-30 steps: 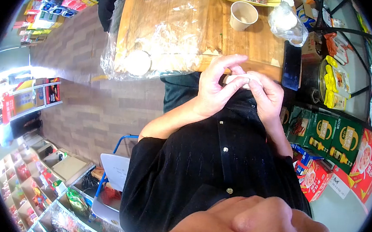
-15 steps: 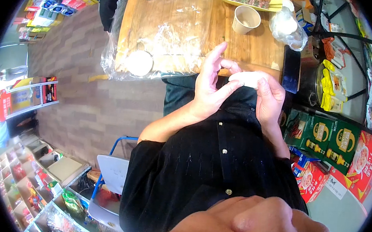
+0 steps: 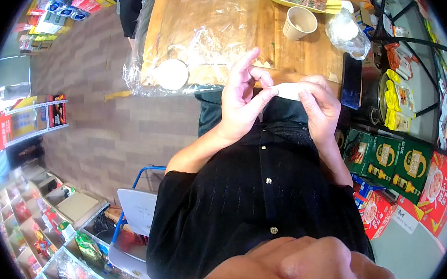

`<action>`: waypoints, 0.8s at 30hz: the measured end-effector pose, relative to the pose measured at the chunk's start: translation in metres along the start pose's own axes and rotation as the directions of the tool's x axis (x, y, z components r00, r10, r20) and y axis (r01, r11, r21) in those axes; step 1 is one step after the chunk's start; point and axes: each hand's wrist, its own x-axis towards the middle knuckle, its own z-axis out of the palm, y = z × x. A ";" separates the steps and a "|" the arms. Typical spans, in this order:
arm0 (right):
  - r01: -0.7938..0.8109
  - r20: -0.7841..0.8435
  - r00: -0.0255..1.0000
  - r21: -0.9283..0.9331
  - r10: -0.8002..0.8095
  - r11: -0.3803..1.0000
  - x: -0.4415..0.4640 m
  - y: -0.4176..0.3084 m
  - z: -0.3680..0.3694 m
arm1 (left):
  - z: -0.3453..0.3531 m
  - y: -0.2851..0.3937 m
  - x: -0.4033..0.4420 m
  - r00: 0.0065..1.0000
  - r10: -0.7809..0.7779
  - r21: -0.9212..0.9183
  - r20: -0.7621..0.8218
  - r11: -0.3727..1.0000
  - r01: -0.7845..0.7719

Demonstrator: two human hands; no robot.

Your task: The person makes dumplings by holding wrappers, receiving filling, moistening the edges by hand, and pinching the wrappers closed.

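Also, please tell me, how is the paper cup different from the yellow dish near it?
The paper cup is pale brown, while the dish is bright yellow. The cup is narrow and deep; the dish is wide and shallow. The cup is fully in view, but the dish is cut off by the picture edge. Both are open on top and rest on the wooden table.

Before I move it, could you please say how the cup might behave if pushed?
The cup might tip easily, its base looking narrower than its rim, and its thin, paper-like wall would probably dent if squeezed.
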 end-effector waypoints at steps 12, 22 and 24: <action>0.191 0.208 0.967 -0.219 -0.145 0.957 0.013 -0.012 0.016 | -0.016 0.004 -0.006 0.934 -0.331 0.040 0.132 0.944 0.328; -0.152 0.115 0.985 0.197 0.131 0.969 -0.003 0.005 0.011 | -0.023 -0.004 -0.014 0.921 -0.382 -0.122 -0.076 0.920 0.372; -0.154 0.108 0.985 0.216 0.133 0.964 -0.002 0.005 0.015 | -0.021 -0.003 -0.014 0.922 -0.379 -0.131 -0.076 0.921 0.368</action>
